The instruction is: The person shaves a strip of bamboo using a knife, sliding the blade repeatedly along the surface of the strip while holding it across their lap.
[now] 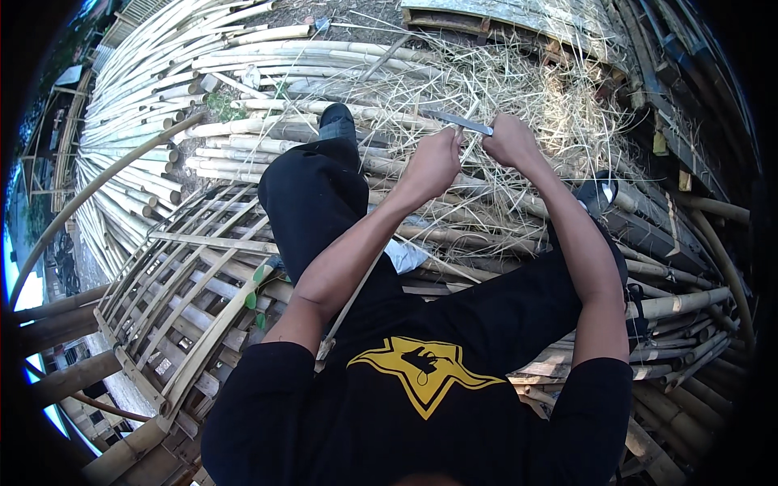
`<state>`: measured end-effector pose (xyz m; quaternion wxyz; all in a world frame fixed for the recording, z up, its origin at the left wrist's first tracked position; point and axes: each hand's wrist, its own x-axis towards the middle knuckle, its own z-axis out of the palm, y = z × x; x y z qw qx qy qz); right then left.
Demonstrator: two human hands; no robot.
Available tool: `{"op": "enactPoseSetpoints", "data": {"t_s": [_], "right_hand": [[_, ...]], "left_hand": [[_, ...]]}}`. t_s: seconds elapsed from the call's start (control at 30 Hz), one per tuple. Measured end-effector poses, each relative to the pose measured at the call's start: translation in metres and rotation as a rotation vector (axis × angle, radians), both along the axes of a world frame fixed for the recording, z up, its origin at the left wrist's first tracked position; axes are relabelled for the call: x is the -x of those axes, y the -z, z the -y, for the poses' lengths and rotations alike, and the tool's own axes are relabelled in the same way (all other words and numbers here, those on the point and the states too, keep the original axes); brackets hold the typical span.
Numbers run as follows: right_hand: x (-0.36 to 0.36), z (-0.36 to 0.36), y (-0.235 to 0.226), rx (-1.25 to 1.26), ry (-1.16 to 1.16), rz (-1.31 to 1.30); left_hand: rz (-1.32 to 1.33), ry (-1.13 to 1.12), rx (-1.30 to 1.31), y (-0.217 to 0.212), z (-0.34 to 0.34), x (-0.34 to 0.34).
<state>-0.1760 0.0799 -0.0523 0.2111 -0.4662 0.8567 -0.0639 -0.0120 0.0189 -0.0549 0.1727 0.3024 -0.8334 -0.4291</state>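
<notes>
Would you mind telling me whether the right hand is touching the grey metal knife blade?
Touching. The head view shows the right hand closed around the near end of the grey metal knife blade, which juts toward the left hand.

The setting is outdoors, in daylight, at a bamboo yard. Long pale bamboo poles (154,89) lie stacked in a fanned pile at the upper left. A woven lattice panel of flat bamboo slats (182,292) lies at the lower left, beside thicker round posts (69,377). Dry straw-like shavings (519,89) cover the ground at the top centre. Darker, weathered poles (681,304) are heaped along the right. Bright sky shows at the far left edge.
</notes>
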Motion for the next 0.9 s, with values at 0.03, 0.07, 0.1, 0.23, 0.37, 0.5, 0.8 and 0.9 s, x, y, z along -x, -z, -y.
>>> {"op": "enactPoseSetpoints", "data": {"t_s": [0.03,0.07,0.1,0.23,0.37,0.5,0.8,0.9], "right_hand": [[0.005,0.0,0.001,0.025,-0.015,-0.036],[0.011,0.001,0.002,0.056,-0.029,-0.07],[0.019,0.002,0.003,0.058,-0.026,-0.068],[0.111,-0.022,0.011,0.031,0.405,-0.043],[0.144,-0.055,-0.006,0.163,0.36,-0.213],[0.088,-0.035,-0.026,0.125,0.184,-0.088],[0.004,-0.015,-0.036,-0.038,-0.017,0.154],[0.002,-0.013,-0.032,-0.059,-0.016,0.12]], "left_hand": [[0.015,-0.001,-0.029,-0.001,-0.001,0.0],[0.032,-0.003,-0.053,-0.005,0.0,-0.001],[0.058,-0.007,-0.037,-0.008,-0.001,-0.003],[0.023,0.036,-0.012,-0.013,0.002,-0.014],[0.041,0.0,-0.17,-0.018,0.018,-0.017],[-0.033,0.06,-0.763,-0.016,0.014,-0.005],[-0.066,0.066,-0.998,-0.023,0.007,0.008],[-0.053,0.053,-0.965,-0.021,0.004,0.009]]}}
